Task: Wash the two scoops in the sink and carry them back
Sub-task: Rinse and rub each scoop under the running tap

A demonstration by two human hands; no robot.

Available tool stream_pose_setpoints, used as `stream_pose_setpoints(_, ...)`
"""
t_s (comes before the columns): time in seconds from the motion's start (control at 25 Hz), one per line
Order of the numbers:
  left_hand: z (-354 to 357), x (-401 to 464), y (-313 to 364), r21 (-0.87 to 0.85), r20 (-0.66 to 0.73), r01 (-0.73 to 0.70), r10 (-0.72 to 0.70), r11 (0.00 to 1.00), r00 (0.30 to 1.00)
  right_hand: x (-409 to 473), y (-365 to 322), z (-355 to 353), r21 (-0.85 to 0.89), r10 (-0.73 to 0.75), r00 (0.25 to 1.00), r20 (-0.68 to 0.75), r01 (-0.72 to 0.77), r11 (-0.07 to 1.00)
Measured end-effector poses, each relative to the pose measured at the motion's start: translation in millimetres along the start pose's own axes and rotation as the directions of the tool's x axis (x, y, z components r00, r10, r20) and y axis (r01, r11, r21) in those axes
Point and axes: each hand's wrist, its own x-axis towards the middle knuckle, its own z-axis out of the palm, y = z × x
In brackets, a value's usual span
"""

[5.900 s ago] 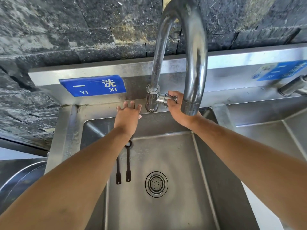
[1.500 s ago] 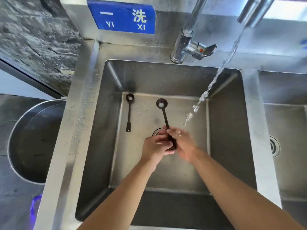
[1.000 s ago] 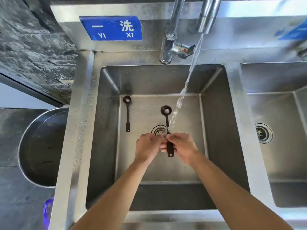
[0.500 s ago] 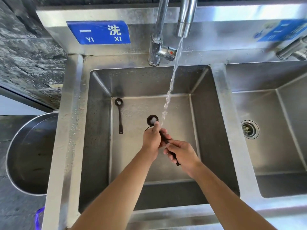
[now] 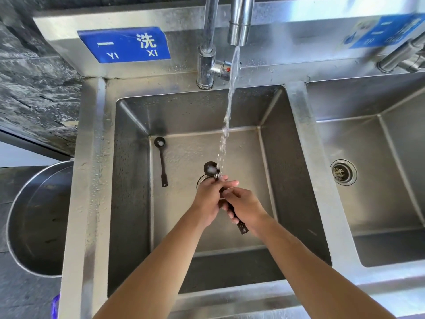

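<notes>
A: Steel basin, head view only. Water [image 5: 226,120] runs from the tap [image 5: 239,21] into the left sink [image 5: 128,180]. One dark scoop [image 5: 210,168] is held under the stream, bowl up, with white residue in it. The second scoop [image 5: 162,162] lies flat on the sink floor near the back left corner, well apart from the hands; it too shows white in its bowl.

B: Risks?

A: Wet handle, wet fingers. My judgement: the held scoop could slip and drop onto the drain [image 5: 200,180] directly below it. The stream lands at the bowl's edge, not squarely in it, so residue may stay unless the scoop shifts slightly right. Splash onto the sink rim is likely too.

B: Hand poses?

A: Left hand [image 5: 208,199] closed around the upper handle just below the bowl, knuckles toward the camera, thumb side up. Right hand [image 5: 245,204] wrapped on the lower handle, fingers curled, index finger extended toward the stream; the handle's end pokes out beneath its palm. Both forearms reach in from the near edge and converge over the middle of the basin. Hands are touching each other.

B: Stage?

A: First scoop mid-rinse, I'd say. Second not yet washed. Carrying back not begun.
</notes>
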Motion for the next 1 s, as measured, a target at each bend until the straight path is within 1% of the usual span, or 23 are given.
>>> stream_pose_setpoints(0.12,0.3,3.9,4.3,-0.025,-0.052,0.0,-0.001,1.0,0.999,-1.9,6.9,-1.4,0.028,-0.052,0.998,-0.032,0.052,0.998)
stream_pose_setpoints(0.2,3.9,5.6,4.6,-0.039,-0.101,0.023,-0.027,0.999,0.995,-3.8,8.2,-1.1,0.053,-0.073,0.996,-0.046,0.076,0.996)
stream_pose_setpoints(0.32,9.5,7.8,5.3,-0.066,-0.166,0.08,-0.09,0.995,0.982,-6.4,7.8,-0.6,0.061,-0.069,0.996,-0.053,0.072,0.996)
stream_pose_setpoints(0.4,11.7,9.6,5.8,-0.066,-0.182,0.107,-0.117,0.992,0.976,-7.3,7.5,-1.1,0.057,-0.058,0.996,-0.061,0.061,0.996)
stream_pose_setpoints(0.6,9.3,17.6,6.9,-0.043,-0.217,0.126,-0.132,0.991,0.967,-11.0,8.8,-4.6,0.07,-0.029,0.999,-0.038,0.032,0.997)
stream_pose_setpoints(0.68,4.1,21.7,7.3,-0.039,-0.23,0.123,-0.129,0.992,0.965,-12.8,9.8,-4.6,0.068,-0.02,0.999,-0.027,0.022,0.997)
stream_pose_setpoints(0.84,0.3,24.3,5.9,0.028,-0.209,0.107,-0.099,0.994,0.973,-13.3,10.9,-2.0,0.069,-0.016,0.999,-0.04,0.019,0.997)
stream_pose_setpoints(1.0,-0.2,27.8,11.1,0.088,-0.214,0.032,-0.012,0.996,0.977,-13.0,11.1,-2.3,0.056,0.014,0.999,-0.048,-0.011,0.998)
